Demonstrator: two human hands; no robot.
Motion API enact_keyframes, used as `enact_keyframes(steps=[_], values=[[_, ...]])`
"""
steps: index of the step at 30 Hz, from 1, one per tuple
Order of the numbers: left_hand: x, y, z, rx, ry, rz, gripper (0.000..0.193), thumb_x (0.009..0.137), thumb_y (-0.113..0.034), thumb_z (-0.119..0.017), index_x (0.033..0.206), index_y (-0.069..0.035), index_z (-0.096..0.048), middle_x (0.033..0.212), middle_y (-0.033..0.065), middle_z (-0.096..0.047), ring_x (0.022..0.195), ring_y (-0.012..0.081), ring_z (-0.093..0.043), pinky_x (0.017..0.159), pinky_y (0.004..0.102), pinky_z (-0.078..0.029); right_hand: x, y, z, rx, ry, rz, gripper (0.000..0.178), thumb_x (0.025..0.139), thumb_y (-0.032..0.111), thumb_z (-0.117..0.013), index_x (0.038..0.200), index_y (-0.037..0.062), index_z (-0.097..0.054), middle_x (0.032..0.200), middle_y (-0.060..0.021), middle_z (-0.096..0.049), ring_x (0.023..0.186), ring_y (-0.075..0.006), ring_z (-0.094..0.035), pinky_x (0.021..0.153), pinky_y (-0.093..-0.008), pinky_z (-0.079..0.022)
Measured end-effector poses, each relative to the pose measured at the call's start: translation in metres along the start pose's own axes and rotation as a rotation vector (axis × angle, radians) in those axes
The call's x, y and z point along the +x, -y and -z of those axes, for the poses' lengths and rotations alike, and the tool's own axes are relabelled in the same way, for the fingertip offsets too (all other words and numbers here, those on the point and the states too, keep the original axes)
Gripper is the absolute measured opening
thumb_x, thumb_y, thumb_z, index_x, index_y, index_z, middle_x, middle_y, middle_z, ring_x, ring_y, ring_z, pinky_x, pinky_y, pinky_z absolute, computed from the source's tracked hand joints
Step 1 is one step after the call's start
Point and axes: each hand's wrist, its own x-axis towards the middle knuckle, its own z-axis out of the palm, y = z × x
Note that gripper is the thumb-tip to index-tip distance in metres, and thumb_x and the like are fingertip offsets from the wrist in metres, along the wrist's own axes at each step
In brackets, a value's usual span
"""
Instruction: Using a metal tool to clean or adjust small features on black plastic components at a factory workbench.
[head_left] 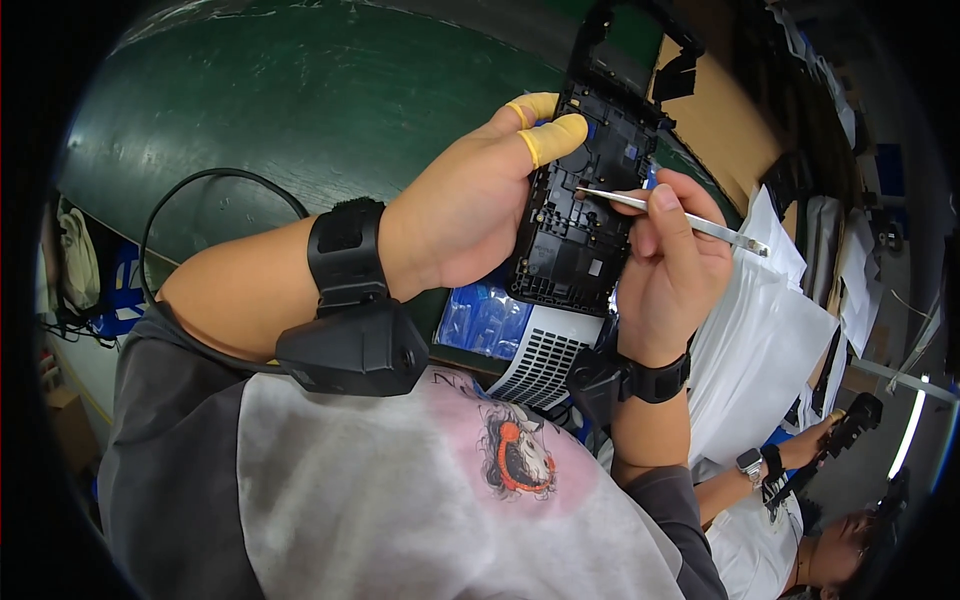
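Note:
My left hand [455,205] is closed around the left edge of a black plastic housing [565,250], which has ribs, small brass-coloured spots and an open frame at its far end. Yellow finger cots [556,142] cover the thumb and one finger; the thumb presses on the inner face. Between the fingers of my right hand [675,270] is a pair of metal tweezers [712,228]. Their tips point left and reach the middle of the housing, near a small reddish-brown spot. Whether the tips pinch anything is too small to tell.
Below the housing lie blue plastic packaging [485,318] and a white sheet of black labels [545,362] on the green table [300,90]. White sheets [765,340] and cardboard [725,125] stand right. A black cable [200,175] loops left. Lower right, another person's hand [808,445] holds a black part.

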Motion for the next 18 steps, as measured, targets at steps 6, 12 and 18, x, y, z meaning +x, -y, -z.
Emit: enact_keyframes(steps=[6, 12, 18], values=[[-0.0013, 0.0022, 0.0016, 0.005, 0.024, -0.021, 0.032, 0.088, -0.024, -0.043, 0.116, -0.01, -0.038, 0.104, 0.0026, -0.051, 0.094, 0.0125, -0.052, 0.079, 0.029, -0.045, -0.0011, -0.004, 0.002, -0.059, 0.008, 0.039, 0.018, 0.077, 0.003, -0.054, 0.093, -0.0069, -0.054, 0.074, -0.0164, -0.06, 0.051, -0.0075, -0.043, 0.048, -0.0161, -0.033], [-0.003, 0.002, 0.005, -0.005, 0.025, -0.024, 0.032, 0.087, -0.021, -0.044, 0.116, -0.009, -0.037, 0.104, 0.0029, -0.05, 0.094, 0.0125, -0.051, 0.079, 0.0287, -0.045, -0.0057, -0.0045, -0.0019, -0.024, 0.012, 0.03, 0.017, 0.076, 0.0, -0.057, 0.091, -0.0059, -0.055, 0.071, -0.0086, -0.058, 0.053, -0.0065, -0.045, 0.052, -0.0168, -0.036], [-0.0021, 0.0003, 0.0086, 0.037, 0.024, -0.016, 0.043, 0.078, -0.006, -0.05, 0.117, -0.006, -0.032, 0.103, 0.0075, -0.048, 0.091, 0.0144, -0.051, 0.08, 0.0286, -0.044, -0.0007, -0.0099, -0.0009, -0.054, 0.027, 0.041, 0.017, 0.077, 0.002, -0.054, 0.092, -0.0059, -0.055, 0.073, -0.0149, -0.059, 0.052, -0.0076, -0.043, 0.048, -0.0162, -0.033]])
